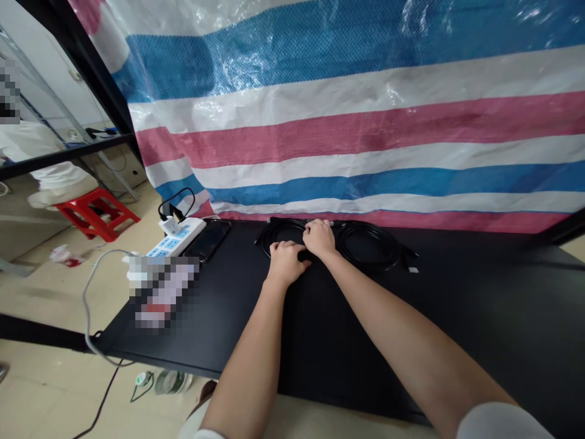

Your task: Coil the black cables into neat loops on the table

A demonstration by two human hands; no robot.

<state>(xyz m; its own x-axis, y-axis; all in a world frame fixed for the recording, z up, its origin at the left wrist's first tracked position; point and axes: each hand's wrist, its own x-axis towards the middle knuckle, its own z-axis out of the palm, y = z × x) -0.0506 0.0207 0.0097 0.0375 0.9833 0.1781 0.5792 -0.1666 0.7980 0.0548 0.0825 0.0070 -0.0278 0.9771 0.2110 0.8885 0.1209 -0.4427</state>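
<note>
Two black cable coils (389,247) | rounded loops | right fingers (314,227) between | smooth tabletop (493,292)

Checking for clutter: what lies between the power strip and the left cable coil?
The head view shows a dark phone between the power strip and the left cable coil, much nearer the strip.

The left coil (267,239) and right coil (392,247) are black, as are the desk (233,305) and the phone (208,241); a tag (413,269) is white. Stripes of blue, white and pinkish red cross the sheet (347,125). The power strip (172,242) is white with blue socket panels, the cord (85,299) pale grey, the stool (86,210) bright red, the floor (43,286) cream.
</note>
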